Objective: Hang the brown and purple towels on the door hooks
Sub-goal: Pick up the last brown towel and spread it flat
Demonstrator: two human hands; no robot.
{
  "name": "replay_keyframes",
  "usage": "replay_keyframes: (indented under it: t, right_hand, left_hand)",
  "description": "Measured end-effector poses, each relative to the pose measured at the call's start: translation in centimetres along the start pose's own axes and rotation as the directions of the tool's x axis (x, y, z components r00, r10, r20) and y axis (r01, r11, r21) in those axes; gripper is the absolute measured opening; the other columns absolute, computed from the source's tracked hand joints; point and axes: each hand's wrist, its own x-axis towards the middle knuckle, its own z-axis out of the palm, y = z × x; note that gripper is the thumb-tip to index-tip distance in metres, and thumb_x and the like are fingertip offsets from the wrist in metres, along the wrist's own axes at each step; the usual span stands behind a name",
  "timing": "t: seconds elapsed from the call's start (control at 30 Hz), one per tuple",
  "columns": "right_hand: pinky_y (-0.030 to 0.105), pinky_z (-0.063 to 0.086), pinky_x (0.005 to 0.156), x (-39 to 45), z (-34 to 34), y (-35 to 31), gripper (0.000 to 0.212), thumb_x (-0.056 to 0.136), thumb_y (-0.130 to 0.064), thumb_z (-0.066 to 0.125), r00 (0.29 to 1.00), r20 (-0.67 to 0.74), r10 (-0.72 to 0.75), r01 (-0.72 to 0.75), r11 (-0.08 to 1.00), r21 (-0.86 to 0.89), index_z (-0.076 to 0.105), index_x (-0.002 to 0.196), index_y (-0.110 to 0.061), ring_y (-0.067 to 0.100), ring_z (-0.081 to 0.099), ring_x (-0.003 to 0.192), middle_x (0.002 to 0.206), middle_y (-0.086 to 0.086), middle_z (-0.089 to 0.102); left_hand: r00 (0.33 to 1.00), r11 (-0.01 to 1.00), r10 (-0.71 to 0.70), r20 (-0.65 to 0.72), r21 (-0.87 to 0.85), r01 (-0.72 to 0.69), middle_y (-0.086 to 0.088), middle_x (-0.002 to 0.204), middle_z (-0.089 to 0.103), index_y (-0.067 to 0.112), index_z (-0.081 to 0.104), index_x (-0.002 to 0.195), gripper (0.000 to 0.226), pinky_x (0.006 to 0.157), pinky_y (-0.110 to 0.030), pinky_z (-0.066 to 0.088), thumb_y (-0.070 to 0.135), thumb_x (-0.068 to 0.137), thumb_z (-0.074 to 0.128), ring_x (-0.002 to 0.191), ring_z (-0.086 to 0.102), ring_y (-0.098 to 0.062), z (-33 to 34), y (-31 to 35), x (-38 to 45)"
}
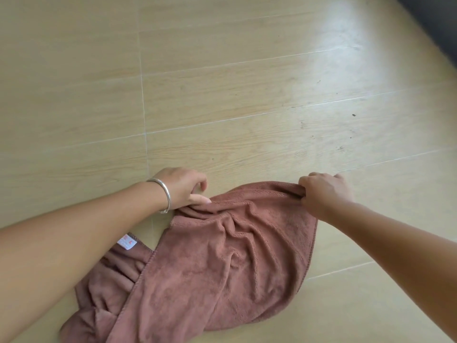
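The brown towel (pixel 222 263) hangs crumpled below my hands, with a white label near its lower left fold. My left hand (pixel 184 188), with a silver bangle on the wrist, pinches the towel's upper edge at its left end. My right hand (pixel 324 191) grips the same upper edge at its right end, fingers curled round the cloth. The edge sags between the two hands. No purple towel, door or hooks are in view.
Pale wood-look floor tiles (pixel 247 82) fill the view beyond the towel, with a bright glare patch at the upper right. A dark surface (pixel 442 23) cuts across the top right corner.
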Motion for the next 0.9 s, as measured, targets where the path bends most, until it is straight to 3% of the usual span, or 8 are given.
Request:
replay_keyframes:
  t: [0.13, 0.3, 0.43, 0.5, 0.6, 0.7, 0.8, 0.9]
  right_hand:
    - [0.028, 0.029, 0.062, 0.0, -0.8, 0.2, 0.016, 0.079, -0.014, 0.048, 1.000, -0.016, -0.023, 0.024, 0.999, 0.022, 0.046, 0.075, -0.029, 0.019, 0.052, 0.080, 0.079, -0.008, 0.046]
    - [0.026, 0.025, 0.048, -0.4, -1.6, -0.3, 0.019, 0.082, -0.016, 0.051, 0.998, -0.053, -0.018, 0.020, 0.999, 0.037, 0.040, 0.069, -0.025, 0.021, 0.051, 0.070, 0.076, -0.006, 0.052]
    - [0.028, 0.029, 0.050, -0.5, -2.6, -0.9, 0.018, 0.087, -0.031, 0.059, 0.998, -0.052, -0.023, 0.030, 0.991, 0.128, 0.044, 0.078, -0.027, 0.022, 0.052, 0.070, 0.074, -0.006, 0.055]
    - [0.027, 0.029, 0.050, -0.4, -3.3, -1.1, 0.024, 0.082, -0.039, 0.067, 0.999, -0.039, -0.012, 0.019, 0.982, 0.186, 0.046, 0.077, -0.029, 0.016, 0.051, 0.066, 0.070, -0.008, 0.054]
    - [0.026, 0.034, 0.050, -0.6, -3.8, -1.4, 0.033, 0.069, -0.057, 0.074, 1.000, -0.023, -0.004, 0.011, 0.937, 0.350, 0.051, 0.071, -0.033, 0.007, 0.051, 0.065, 0.070, -0.010, 0.057]
    - [0.025, 0.037, 0.052, -0.6, -4.0, -1.8, 0.034, 0.064, -0.064, 0.074, 0.999, -0.020, -0.039, 0.044, 0.856, 0.515, 0.061, 0.071, -0.034, 0.005, 0.055, 0.067, 0.069, -0.011, 0.061]
    - [0.022, 0.035, 0.051, -0.4, -3.7, -2.0, 0.033, 0.074, -0.064, 0.066, 0.995, -0.073, -0.068, 0.097, 0.826, 0.555, 0.065, 0.070, -0.031, 0.004, 0.056, 0.065, 0.065, -0.011, 0.061]
    - [0.028, 0.043, 0.060, -0.1, -3.2, -2.1, 0.023, 0.083, -0.051, 0.063, 0.989, -0.110, -0.100, 0.143, 0.842, 0.520, 0.063, 0.072, -0.031, 0.011, 0.057, 0.072, 0.073, -0.011, 0.060]
  left_hand:
    - [0.993, 0.999, 0.010, 0.114, 0.045, -0.015, 0.018, 0.069, 0.054, 0.036, 0.055, 0.076, 0.035, 0.054, -0.025, 0.031, 0.071, 0.074, 0.058, 0.064, 0.048, -0.003, 0.7, -0.6, -1.8]
    - [0.983, 0.966, 0.098, 0.155, -0.251, -0.057, 0.009, 0.060, 0.047, 0.022, 0.043, 0.065, 0.025, 0.057, -0.030, 0.037, 0.034, 0.077, 0.062, 0.058, 0.040, -0.012, 0.6, 0.0, -3.5]
    - [0.977, 0.776, 0.079, 0.199, -0.627, 0.065, 0.016, 0.052, 0.042, 0.026, 0.043, 0.066, 0.020, 0.045, -0.021, 0.031, 0.013, 0.067, 0.058, 0.050, 0.033, -0.008, 0.4, 0.7, -4.4]
    - [0.968, 0.670, 0.046, 0.247, -0.726, 0.154, 0.017, 0.054, 0.049, 0.028, 0.048, 0.079, 0.026, 0.045, -0.017, 0.035, 0.008, 0.068, 0.059, 0.048, 0.039, -0.007, 0.1, 0.6, -4.7]
    - [0.910, 0.606, 0.042, 0.412, -0.735, 0.304, 0.012, 0.084, 0.071, 0.031, 0.049, 0.112, 0.055, 0.067, -0.024, 0.052, 0.014, 0.066, 0.074, 0.071, 0.066, -0.006, -0.1, 0.0, -4.9]
    - [0.858, 0.672, 0.064, 0.509, -0.658, 0.340, -0.001, 0.099, 0.074, 0.025, 0.065, 0.107, 0.047, 0.090, -0.044, 0.055, 0.025, 0.060, 0.075, 0.096, 0.069, -0.020, 0.0, -0.3, -5.1]
    - [0.867, 0.721, 0.066, 0.494, -0.625, 0.301, 0.003, 0.096, 0.074, 0.024, 0.070, 0.092, 0.029, 0.091, -0.042, 0.054, 0.029, 0.063, 0.069, 0.096, 0.068, -0.017, 0.7, 0.0, -5.3]
    - [0.895, 0.727, 0.008, 0.446, -0.617, 0.301, 0.012, 0.082, 0.069, 0.027, 0.068, 0.090, 0.030, 0.075, -0.028, 0.052, 0.031, 0.061, 0.066, 0.080, 0.064, -0.008, 0.8, 0.1, -5.4]
